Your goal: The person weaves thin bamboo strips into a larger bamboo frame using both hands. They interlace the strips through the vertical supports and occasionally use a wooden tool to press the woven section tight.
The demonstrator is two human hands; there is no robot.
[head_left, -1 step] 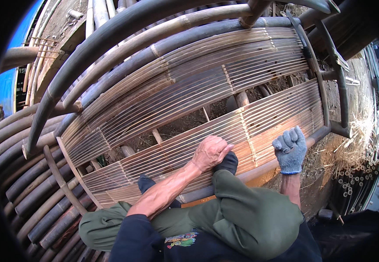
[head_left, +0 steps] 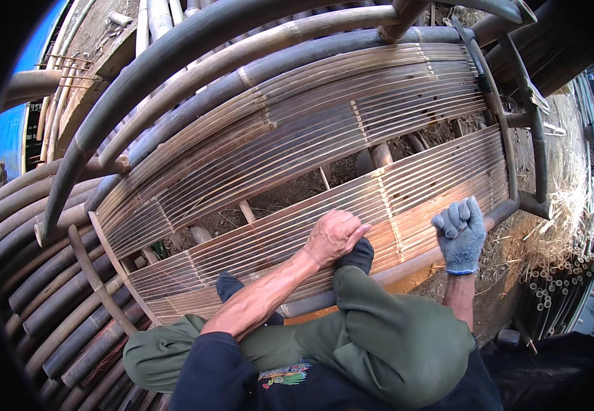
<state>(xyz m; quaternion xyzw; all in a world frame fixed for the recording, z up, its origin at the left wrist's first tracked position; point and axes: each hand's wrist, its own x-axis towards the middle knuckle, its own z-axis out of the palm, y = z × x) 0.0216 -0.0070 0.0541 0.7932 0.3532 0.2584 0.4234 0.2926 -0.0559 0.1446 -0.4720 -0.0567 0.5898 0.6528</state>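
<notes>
I sit over a bench of bamboo slats with a long gap between its front and back parts. My bare left hand is closed in a fist over the front slats, just above my dark-socked foot. My right hand, in a grey knit glove with a blue cuff, is closed too, raised near the right end of the front pole. Whatever either hand may hold is hidden by the fingers.
Thick bamboo poles curve along the far side as a backrest, and a bamboo armrest stands at the right end. Dark bamboo poles lie stacked on the left. Straw and a bundle of cut bamboo lie right.
Both fists have shifted very slightly to the right and remain closed. The bench looks the same.
</notes>
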